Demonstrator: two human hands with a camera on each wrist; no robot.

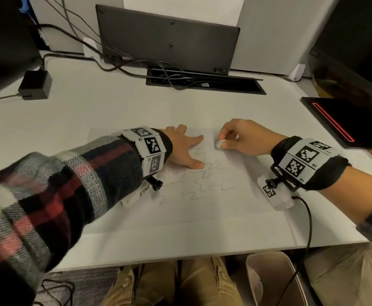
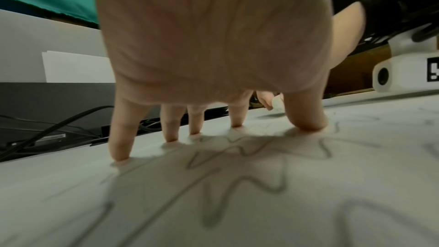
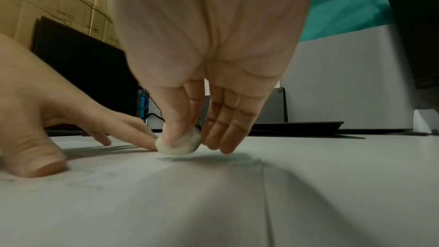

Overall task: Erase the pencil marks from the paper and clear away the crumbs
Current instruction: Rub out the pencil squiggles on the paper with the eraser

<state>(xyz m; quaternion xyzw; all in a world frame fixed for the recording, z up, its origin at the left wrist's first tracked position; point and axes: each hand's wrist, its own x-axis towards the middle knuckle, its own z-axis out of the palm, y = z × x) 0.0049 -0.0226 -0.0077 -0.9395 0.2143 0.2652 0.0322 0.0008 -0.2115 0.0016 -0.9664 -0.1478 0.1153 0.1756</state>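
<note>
A white sheet of paper [image 1: 202,208] lies on the desk with wavy pencil marks [image 1: 205,175] across its middle. My left hand [image 1: 185,149] is spread with its fingertips [image 2: 120,157] pressing the paper's upper left part, beside the marks [image 2: 249,181]. My right hand [image 1: 235,138] pinches a small rounded white eraser [image 1: 220,144] between thumb and fingers, its lower end on the paper near the far edge, just right of the left index finger. In the right wrist view the eraser [image 3: 179,143] touches the paper [image 3: 213,204] under the thumb.
A dark monitor back [image 1: 167,38] and a cable slot [image 1: 205,83] sit behind the paper. A black power adapter [image 1: 35,83] lies far left. A black device with a red line [image 1: 344,120] sits at right. A bin [image 1: 273,281] stands under the desk edge.
</note>
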